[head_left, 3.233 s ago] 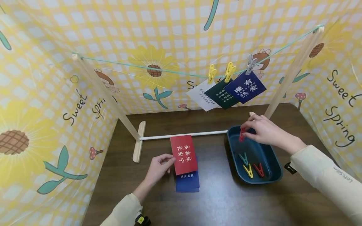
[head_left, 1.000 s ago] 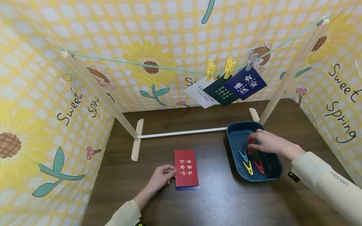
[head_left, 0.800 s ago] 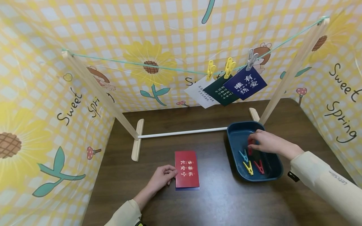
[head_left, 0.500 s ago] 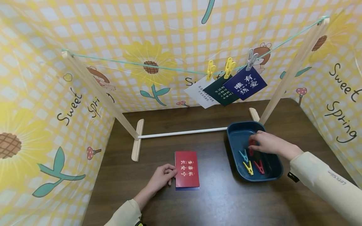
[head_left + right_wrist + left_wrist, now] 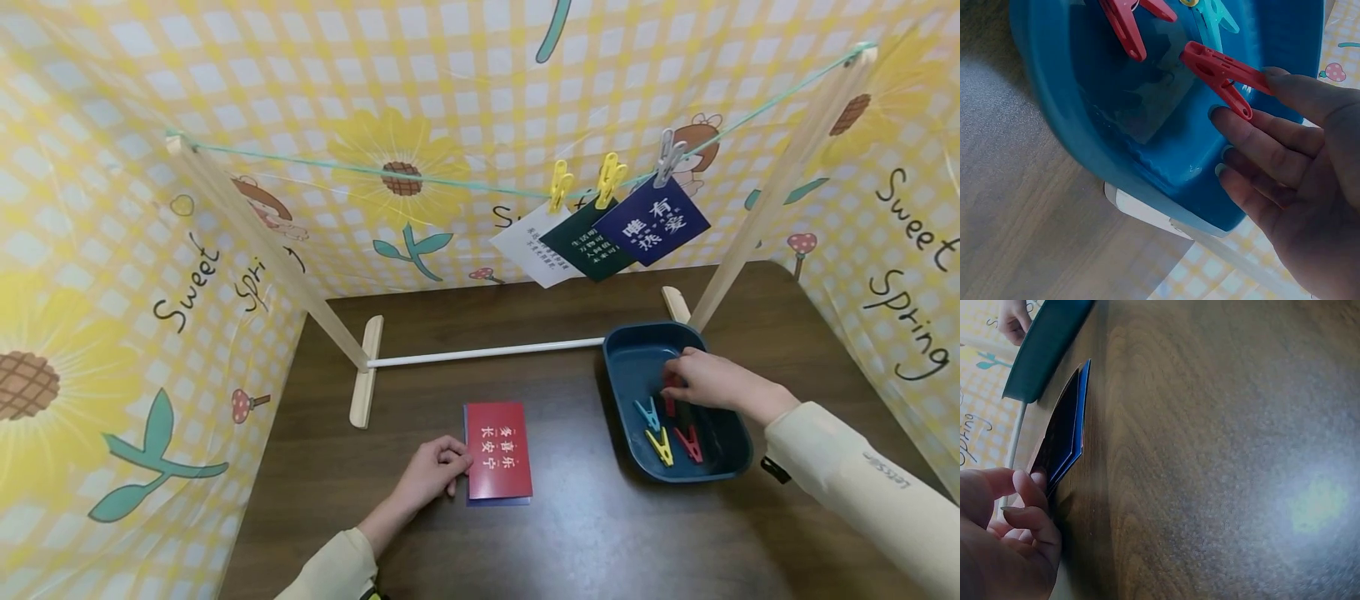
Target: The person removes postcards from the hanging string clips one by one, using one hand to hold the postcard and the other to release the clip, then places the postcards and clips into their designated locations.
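My left hand [image 5: 431, 473] pinches the left edge of a red card [image 5: 498, 467] with white characters. Under it lies blue card stock [image 5: 491, 502], mostly hidden; the left wrist view shows gaps between the dark cards [image 5: 1067, 428]. My right hand [image 5: 712, 383] is over the dark blue basin [image 5: 615, 433] and pinches a red clothespin [image 5: 1219, 72] between thumb and fingers. Inside the basin lie a light blue clothespin [image 5: 647, 414], a yellow clothespin [image 5: 660, 447] and another red clothespin [image 5: 688, 445].
A green string [image 5: 300, 160] spans two wooden posts [image 5: 273, 258] behind the table. Clothespins hold a white card [image 5: 536, 250], a green card [image 5: 588, 242] and a navy card [image 5: 652, 225] on it. A white rod [image 5: 480, 353] runs low between the posts.
Since the oldest frame, the left hand has lowered the red card toward me, over the blue stock. The right hand, still holding the red clothespin, has moved slightly right and lower over the basin.
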Motion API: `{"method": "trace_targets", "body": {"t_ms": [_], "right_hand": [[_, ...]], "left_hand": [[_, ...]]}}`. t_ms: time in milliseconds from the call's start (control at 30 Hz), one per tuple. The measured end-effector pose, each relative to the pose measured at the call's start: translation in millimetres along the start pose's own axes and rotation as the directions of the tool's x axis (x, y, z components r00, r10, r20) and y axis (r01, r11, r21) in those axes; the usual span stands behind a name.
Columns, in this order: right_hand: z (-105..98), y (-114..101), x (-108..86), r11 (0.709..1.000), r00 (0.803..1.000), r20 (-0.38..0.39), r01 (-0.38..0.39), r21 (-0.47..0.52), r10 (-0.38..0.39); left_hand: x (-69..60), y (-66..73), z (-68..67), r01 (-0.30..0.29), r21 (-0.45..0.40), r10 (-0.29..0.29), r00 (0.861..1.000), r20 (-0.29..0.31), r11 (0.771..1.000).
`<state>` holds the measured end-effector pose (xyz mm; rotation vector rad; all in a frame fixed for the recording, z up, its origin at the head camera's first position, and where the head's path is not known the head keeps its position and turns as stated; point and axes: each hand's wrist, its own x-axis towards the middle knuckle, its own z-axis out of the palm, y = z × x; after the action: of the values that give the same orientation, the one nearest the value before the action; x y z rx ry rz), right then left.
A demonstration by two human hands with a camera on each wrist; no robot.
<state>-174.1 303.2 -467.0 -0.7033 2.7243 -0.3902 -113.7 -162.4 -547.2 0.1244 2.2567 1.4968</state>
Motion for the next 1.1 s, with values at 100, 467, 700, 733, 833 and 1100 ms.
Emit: {"method": "trace_targets", "body": {"t_ms": [100,467,700,733,833,1100], "right_hand": [[-1,1,0.4,1.0,1.0,0.002,0.0,-0.016,0.0],[1,0,5.1,1.0,0.999,0.048,-0.013,0.011,0.013],[7,-2,7.2,0.997,0.996,0.035,-0.08,0.003,0.08],[8,-2,7.3,0.996,0.995,0.033,-0.094,0.002,0.094],[9,-4,7.6,0.991,0.99,0.03,-0.136,0.007,0.136],[9,-9,9.6,0.983,0.983,0.04,-0.181,0.027,0.18]], "left_hand": [[-0.6,0.8,-0.2,0.007,0.023,-0.007,1.0,-0.015,1.0],[-2.1,4.9,-1.6,0.012,0.106,-0.008,0.999,-0.035,0.994],[-2.4,5.9,-1.7,0.018,0.095,-0.015,1.0,-0.026,0.995],[-2.4,5.2,-1.5,0.017,0.094,-0.015,1.0,-0.026,0.995],[-2.1,2.9,-0.9,0.02,0.088,-0.017,0.999,-0.029,0.996],[-2.9,0.8,-0.5,0.013,0.075,-0.011,0.999,-0.033,0.997]]}}
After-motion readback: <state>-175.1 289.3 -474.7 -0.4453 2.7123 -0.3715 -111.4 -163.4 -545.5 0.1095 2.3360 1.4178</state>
